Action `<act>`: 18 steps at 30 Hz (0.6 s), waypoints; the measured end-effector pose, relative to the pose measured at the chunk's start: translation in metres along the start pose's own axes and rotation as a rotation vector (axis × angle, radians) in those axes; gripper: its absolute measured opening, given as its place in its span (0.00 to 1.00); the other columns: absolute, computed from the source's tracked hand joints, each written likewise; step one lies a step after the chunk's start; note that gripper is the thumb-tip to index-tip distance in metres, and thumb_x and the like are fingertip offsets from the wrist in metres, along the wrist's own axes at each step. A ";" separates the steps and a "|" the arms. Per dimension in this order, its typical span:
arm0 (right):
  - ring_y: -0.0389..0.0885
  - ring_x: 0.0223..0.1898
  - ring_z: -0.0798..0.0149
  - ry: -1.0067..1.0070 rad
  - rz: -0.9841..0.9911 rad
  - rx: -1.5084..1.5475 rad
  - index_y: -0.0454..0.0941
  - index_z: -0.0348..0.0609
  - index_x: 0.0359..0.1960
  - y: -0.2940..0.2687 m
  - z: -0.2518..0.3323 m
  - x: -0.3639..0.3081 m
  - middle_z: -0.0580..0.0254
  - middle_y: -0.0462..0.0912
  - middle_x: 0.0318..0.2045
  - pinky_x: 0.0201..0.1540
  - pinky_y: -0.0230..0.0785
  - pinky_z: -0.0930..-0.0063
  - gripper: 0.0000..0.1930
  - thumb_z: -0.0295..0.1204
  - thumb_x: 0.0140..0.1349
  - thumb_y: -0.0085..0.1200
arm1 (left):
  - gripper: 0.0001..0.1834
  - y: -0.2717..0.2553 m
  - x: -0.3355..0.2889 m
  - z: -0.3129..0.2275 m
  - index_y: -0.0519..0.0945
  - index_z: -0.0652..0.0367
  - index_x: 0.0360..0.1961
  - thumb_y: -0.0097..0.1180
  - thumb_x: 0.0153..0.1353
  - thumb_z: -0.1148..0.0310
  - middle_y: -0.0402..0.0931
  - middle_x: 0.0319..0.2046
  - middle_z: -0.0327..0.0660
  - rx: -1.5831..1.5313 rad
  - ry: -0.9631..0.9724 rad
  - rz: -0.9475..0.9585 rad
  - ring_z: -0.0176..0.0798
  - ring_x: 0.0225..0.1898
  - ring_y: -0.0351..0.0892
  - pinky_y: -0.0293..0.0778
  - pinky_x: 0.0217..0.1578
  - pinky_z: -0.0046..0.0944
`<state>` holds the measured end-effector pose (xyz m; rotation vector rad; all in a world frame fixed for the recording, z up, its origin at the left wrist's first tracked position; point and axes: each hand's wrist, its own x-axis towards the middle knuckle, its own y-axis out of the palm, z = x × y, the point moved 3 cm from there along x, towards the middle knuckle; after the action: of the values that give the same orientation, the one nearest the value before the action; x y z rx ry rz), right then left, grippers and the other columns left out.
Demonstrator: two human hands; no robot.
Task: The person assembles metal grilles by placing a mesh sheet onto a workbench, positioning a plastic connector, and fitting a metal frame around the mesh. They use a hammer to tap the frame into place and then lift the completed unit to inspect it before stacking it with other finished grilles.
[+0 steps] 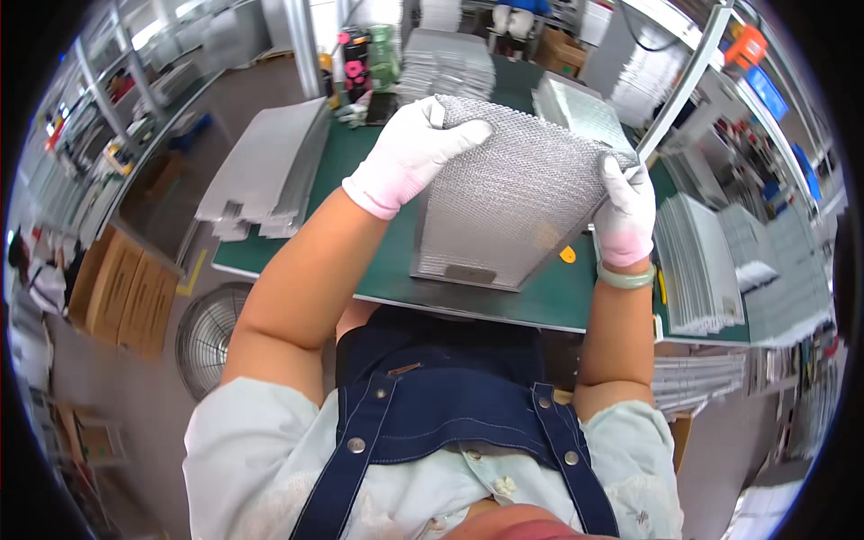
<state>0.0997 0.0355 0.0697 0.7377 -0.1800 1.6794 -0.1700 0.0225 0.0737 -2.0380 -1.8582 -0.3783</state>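
Note:
Between my two gloved hands stands a silver metal mesh filter panel [517,193], tilted, its lower edge down at the green tabletop [378,270]. My left hand [423,148], in a white glove with a pink cuff, grips the panel's upper left corner, thumb across the mesh face. At the upper right corner my right hand [625,202] is closed on the edge, thumb in front; its other fingers are partly behind the panel. A dark oblong slot or handle [471,274] shows near the panel's bottom edge. Beside it on the table lies a small yellow-orange piece [567,255].
Stacked panels [270,162] lie at the table's left, more [445,63] at the back, and upright panels [697,261] at the right. Bottles [382,58] stand at the far edge. A metal post [684,81] rises at right; a floor fan [211,337] stands lower left.

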 end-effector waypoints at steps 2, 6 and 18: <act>0.77 0.36 0.76 0.004 -0.029 0.007 0.78 0.38 0.43 0.005 -0.008 0.000 0.69 0.82 0.36 0.45 0.68 0.81 0.07 0.24 0.64 0.58 | 0.14 -0.005 -0.005 0.008 0.79 0.61 0.32 0.70 0.56 0.64 0.75 0.28 0.30 -0.165 0.014 -0.048 0.24 0.31 0.69 0.70 0.35 0.29; 0.69 0.31 0.81 -0.028 -0.101 -0.061 0.75 0.43 0.36 0.012 -0.015 0.006 0.77 0.74 0.29 0.36 0.63 0.86 0.05 0.25 0.63 0.61 | 0.14 -0.013 -0.008 0.010 0.80 0.63 0.44 0.65 0.61 0.67 0.80 0.39 0.34 -0.074 -0.003 -0.054 0.27 0.40 0.74 0.70 0.45 0.31; 0.76 0.42 0.78 -0.161 0.189 -0.522 0.65 0.40 0.68 -0.003 0.015 0.024 0.64 0.82 0.47 0.45 0.70 0.83 0.35 0.15 0.57 0.61 | 0.16 -0.018 -0.001 0.024 0.79 0.64 0.50 0.62 0.63 0.68 0.80 0.45 0.36 -0.084 0.037 -0.099 0.29 0.45 0.76 0.70 0.51 0.33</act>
<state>0.1063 0.0483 0.0938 0.4664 -0.7904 1.6465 -0.1894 0.0330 0.0528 -1.9829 -1.9558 -0.5250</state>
